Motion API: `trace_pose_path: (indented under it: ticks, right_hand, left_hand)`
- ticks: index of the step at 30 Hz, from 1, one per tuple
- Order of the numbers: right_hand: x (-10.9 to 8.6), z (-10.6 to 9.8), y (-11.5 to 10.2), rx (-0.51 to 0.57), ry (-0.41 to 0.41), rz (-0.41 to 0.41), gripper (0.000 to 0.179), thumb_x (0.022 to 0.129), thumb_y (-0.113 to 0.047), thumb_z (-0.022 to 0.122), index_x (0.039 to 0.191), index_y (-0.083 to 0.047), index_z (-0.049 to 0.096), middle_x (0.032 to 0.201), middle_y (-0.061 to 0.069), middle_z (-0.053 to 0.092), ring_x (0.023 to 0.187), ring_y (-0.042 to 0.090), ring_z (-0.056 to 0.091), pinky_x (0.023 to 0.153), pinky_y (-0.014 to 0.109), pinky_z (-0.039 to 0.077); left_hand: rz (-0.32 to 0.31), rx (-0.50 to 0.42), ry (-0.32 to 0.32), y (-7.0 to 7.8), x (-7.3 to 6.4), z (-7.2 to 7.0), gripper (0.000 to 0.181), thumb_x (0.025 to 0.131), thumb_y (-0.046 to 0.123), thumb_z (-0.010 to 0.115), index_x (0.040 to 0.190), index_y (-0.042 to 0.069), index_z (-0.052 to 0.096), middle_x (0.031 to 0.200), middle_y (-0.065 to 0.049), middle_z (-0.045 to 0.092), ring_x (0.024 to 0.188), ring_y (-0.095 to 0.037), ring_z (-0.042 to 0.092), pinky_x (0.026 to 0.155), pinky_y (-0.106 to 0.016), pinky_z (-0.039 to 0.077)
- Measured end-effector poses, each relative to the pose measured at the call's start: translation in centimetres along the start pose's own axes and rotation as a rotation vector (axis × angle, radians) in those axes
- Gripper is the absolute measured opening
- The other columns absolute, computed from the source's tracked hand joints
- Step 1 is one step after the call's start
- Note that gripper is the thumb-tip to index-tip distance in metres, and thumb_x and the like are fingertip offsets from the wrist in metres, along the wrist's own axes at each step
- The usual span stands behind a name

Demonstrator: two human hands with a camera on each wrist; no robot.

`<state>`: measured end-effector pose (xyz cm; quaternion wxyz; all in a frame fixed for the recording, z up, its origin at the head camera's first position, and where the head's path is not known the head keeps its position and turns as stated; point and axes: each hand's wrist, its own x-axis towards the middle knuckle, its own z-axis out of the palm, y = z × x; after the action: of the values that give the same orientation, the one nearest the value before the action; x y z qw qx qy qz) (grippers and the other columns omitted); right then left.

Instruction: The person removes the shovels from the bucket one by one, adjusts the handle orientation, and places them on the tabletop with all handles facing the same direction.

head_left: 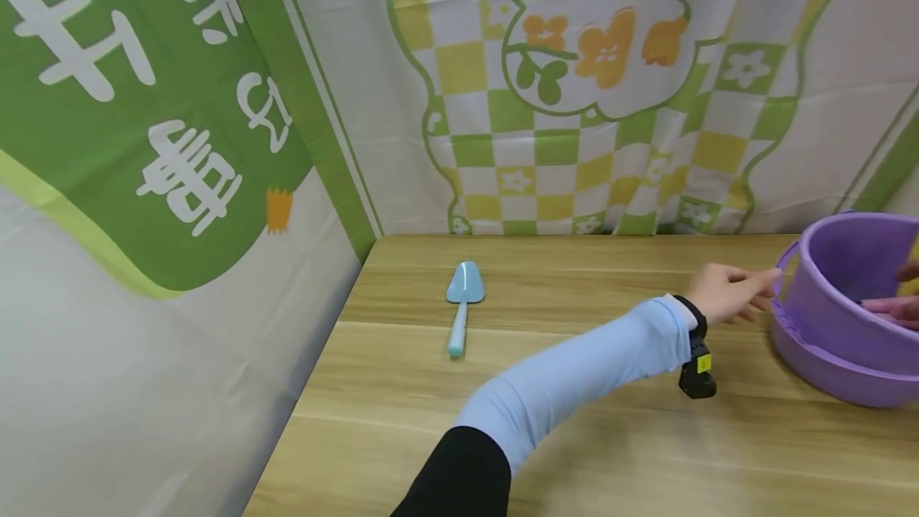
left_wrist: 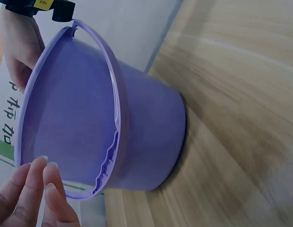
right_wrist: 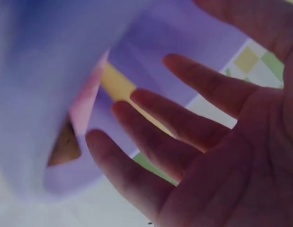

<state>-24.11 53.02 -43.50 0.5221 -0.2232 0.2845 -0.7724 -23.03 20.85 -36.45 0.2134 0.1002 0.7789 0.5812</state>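
A purple bucket (head_left: 833,317) stands at the right edge of the head view, its mouth tilted toward me in the left wrist view. My left hand (head_left: 728,294) reaches to the bucket's near side, fingertips right at the rim and handle, loosely bent. From the right, my right hand (head_left: 910,294) reaches in at the mouth, mostly cut off by the frame. The right wrist view has its fingers (right_wrist: 151,137) spread and extended, nothing gripped. Beyond them, a pink piece (right_wrist: 87,101), a yellow strip (right_wrist: 119,85) and a tan piece (right_wrist: 66,146) show in the bucket.
A light blue toy trowel (head_left: 465,286) lies on the wooden table (head_left: 402,421), left of the bucket. Behind the table hangs a patterned cloth (head_left: 459,102), with a green and white printed sheet (head_left: 215,278) along the left side.
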Motion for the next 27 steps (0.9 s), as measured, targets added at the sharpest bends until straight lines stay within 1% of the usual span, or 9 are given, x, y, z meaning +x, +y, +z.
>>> trace_pose_path:
  ticks: [1,3,6,9,13,17,20,24,27]
  right_hand:
    - [1.5,1.6,-0.5,0.055,-0.023,0.069,0.042,0.101,-0.019,0.025,0.132,-0.011,0.052,0.136,0.009,0.048,0.126,0.018,0.043,0.107,0.026,0.030]
    - [2.2,1.7,-1.2,0.016,-0.157,0.156,0.048,0.099,-0.026,0.022,0.141,-0.007,0.038,0.144,0.006,0.038,0.133,0.015,0.033,0.110,0.023,0.022]
    - [1.5,-0.3,-1.3,-0.097,-0.403,0.131,0.057,0.098,-0.034,0.012,0.148,-0.006,0.009,0.154,0.008,0.010,0.140,0.021,0.009,0.114,0.029,0.007]
    - [-1.9,-6.8,-1.0,-0.173,-0.495,0.066,0.051,0.101,-0.027,0.005,0.148,-0.009,-0.002,0.155,0.006,0.004,0.141,0.024,0.001,0.115,0.036,0.002]
    - [-4.3,-10.9,-1.4,-0.093,-0.481,0.124,0.053,0.100,-0.032,0.007,0.149,-0.016,-0.005,0.156,0.002,0.002,0.140,0.024,-0.006,0.113,0.040,-0.004]
    - [-1.5,-4.3,-1.9,-0.002,-0.350,0.177,0.058,0.096,-0.030,0.016,0.149,-0.013,0.000,0.155,0.006,0.001,0.140,0.020,-0.002,0.114,0.033,0.001]
    - [-0.1,-1.6,-2.3,0.074,-0.308,0.221,0.060,0.093,-0.023,0.020,0.149,-0.012,0.001,0.155,0.006,0.000,0.139,0.016,0.005,0.112,0.026,0.008]
    - [0.8,-0.9,-2.6,0.071,-0.319,0.233,0.061,0.091,-0.015,0.020,0.149,-0.010,0.001,0.154,0.007,0.000,0.140,0.017,0.005,0.113,0.026,0.009]
    - [0.6,-0.8,-2.5,0.090,-0.254,0.230,0.062,0.088,-0.007,0.021,0.148,-0.009,0.009,0.154,0.008,0.007,0.139,0.017,0.009,0.107,0.022,0.022]
  left_hand:
    - [-0.010,-0.006,0.002,0.0,0.0,0.2,0.037,0.090,0.046,0.055,0.088,0.015,0.074,0.072,0.002,0.069,0.053,-0.008,0.060,0.049,-0.020,0.048]
    - [-0.027,-0.011,0.007,0.1,0.1,0.6,0.037,0.089,0.047,0.055,0.088,0.016,0.074,0.071,0.002,0.069,0.052,-0.008,0.060,0.048,-0.020,0.048]
    - [-0.032,-0.018,0.011,0.3,0.2,1.1,0.038,0.089,0.048,0.056,0.086,0.014,0.073,0.068,0.001,0.069,0.048,-0.009,0.058,0.045,-0.020,0.047]
    - [-0.028,-0.018,0.016,0.5,0.2,1.5,0.038,0.088,0.048,0.057,0.083,0.013,0.072,0.066,0.002,0.068,0.046,-0.009,0.057,0.043,-0.020,0.046]
    - [-0.020,-0.005,0.004,0.7,0.3,2.0,0.037,0.088,0.047,0.057,0.080,0.014,0.072,0.064,0.003,0.068,0.048,-0.010,0.059,0.039,-0.020,0.042]
    - [-0.017,0.017,-0.013,0.7,0.3,2.4,0.033,0.089,0.045,0.058,0.080,0.016,0.072,0.063,0.005,0.067,0.051,-0.010,0.061,0.038,-0.019,0.039]
    - [-0.011,0.026,-0.015,0.7,0.4,2.4,0.031,0.089,0.043,0.058,0.079,0.016,0.071,0.063,0.006,0.067,0.050,-0.009,0.060,0.038,-0.019,0.039]
    - [-0.012,-0.001,-0.006,0.8,0.6,2.5,0.032,0.089,0.042,0.059,0.076,0.014,0.069,0.061,0.005,0.065,0.050,-0.009,0.059,0.037,-0.019,0.038]
    - [-0.023,-0.023,0.003,1.0,0.6,2.8,0.031,0.088,0.042,0.061,0.075,0.015,0.069,0.059,0.005,0.064,0.050,-0.007,0.059,0.039,-0.018,0.040]
